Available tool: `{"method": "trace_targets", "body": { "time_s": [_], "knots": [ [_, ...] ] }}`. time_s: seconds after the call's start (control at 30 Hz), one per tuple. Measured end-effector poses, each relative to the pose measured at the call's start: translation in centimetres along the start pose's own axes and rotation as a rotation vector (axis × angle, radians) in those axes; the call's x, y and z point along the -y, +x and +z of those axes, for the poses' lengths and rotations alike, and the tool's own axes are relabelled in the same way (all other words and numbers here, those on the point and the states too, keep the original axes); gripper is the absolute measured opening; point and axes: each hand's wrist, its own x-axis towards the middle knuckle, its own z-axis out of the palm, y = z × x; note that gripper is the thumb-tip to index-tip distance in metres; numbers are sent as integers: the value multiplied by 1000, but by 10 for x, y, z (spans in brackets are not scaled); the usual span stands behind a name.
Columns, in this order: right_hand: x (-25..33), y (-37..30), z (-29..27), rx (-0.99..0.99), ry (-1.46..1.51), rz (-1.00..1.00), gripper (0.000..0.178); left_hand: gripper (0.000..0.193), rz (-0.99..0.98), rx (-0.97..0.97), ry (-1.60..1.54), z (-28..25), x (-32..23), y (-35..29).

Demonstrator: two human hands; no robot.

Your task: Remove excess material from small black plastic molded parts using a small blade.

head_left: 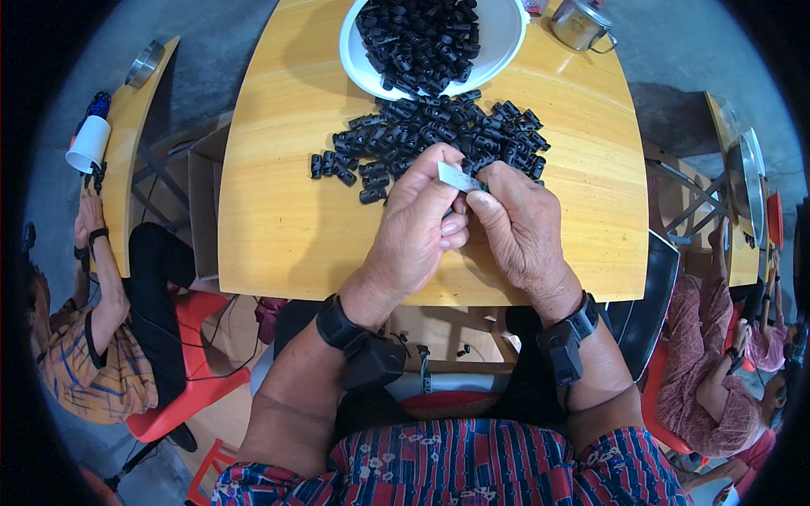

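Note:
My two hands meet over the near edge of a pile of small black barrel-shaped plastic pieces [439, 131], which look like cord locks. My right hand [523, 223] is closed, its thumb pressed against a short flat metal blade [458, 177] that slants up to the left. My left hand [413, 223] is closed right beside it, fingers curled, with the blade's tip close to its thumb. A dark bit shows between the left fingers, but what they hold is mostly hidden.
A white basin [348, 51] heaped with more black pieces stands at the far side of the wooden table [278, 211]. A metal mug [582, 24] is at the far right corner. Other people sit at tables left and right, near red stools [198, 337] and a white cup [89, 143].

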Motion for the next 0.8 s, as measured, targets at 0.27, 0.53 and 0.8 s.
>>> {"method": "trace_targets", "body": {
  "time_s": [0.27,0.53,0.8],
  "knots": [
    [-2,2,0,19,-2,-37,20,10,-25,-28,-20,-3,0,-1],
    [-4,2,0,34,5,-51,22,14,-18,-41,31,0,-2,-1],
    [-2,1,-1,67,30,19,22,13,-27,-21,0,-6,1,-1]
  ]
}}
